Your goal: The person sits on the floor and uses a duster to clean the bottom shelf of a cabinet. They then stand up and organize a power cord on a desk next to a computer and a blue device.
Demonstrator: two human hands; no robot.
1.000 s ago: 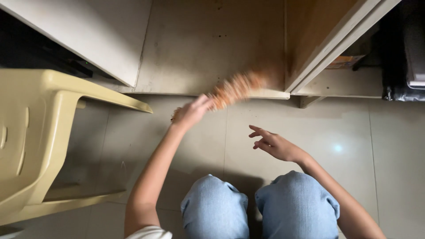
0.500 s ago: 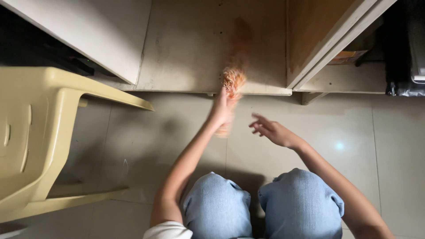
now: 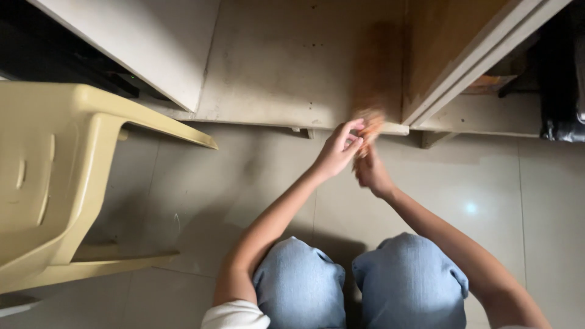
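Note:
A short hand broom (image 3: 376, 85) with orange-brown bristles, blurred by motion, points into the bottom of an open cabinet (image 3: 292, 67). My left hand (image 3: 339, 151) grips its bound handle end at the cabinet's front edge. My right hand (image 3: 372, 173) sits just under and behind the left hand. Its fingers curl up against the same handle end and are partly hidden. Both forearms reach out over my knees in blue jeans (image 3: 359, 283).
A cream plastic chair (image 3: 55, 183) stands close on the left. One pale cabinet door (image 3: 134, 42) is swung open at the upper left and another door (image 3: 481, 55) at the upper right. Dark objects (image 3: 560, 79) fill the far right. Pale floor tiles (image 3: 518, 201) lie underneath.
The broom has swung from the right side to pointing straight into the cabinet. My right hand, open and apart before, has come in to meet my left hand at the handle.

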